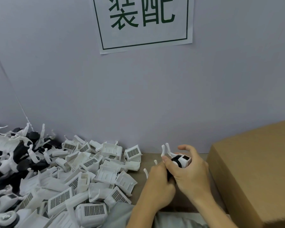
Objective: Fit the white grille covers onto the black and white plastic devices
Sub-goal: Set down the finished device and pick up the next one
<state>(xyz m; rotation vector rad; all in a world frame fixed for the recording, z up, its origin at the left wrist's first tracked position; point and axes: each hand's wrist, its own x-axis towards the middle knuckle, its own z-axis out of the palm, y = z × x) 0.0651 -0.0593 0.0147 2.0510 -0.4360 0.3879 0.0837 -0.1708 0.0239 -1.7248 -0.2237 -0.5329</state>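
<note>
Closest to you, both your hands are wrapped around one black and white device [179, 161], held up just left of the cardboard box [257, 170]. Your left hand [156, 183] grips the black lower end of it, fingers curled tight, thumb up along the side. Your right hand [190, 171] holds the top end, where a white grille cover [184, 159] with a dark mesh window is sitting on the device; thumb and palm clamp it, while the index and middle fingers arch loosely above. Can't tell whether the cover is fully seated. Two thin white prongs [164, 150] stick up from the device just past your left thumb.

Further left of the box, a big loose heap of white grille covers [92, 175] is spread over the brown tabletop [148, 158], some mesh side up, some showing the ribbed inside. Beyond that, far left of the box, sits a tangled pile of black and white devices [15, 153] with their curved white clips poking out.

Behind everything is a pale partition wall [138, 96], and up above the box's left side there's a paper sign [143, 22] with green Chinese characters in a green border.
</note>
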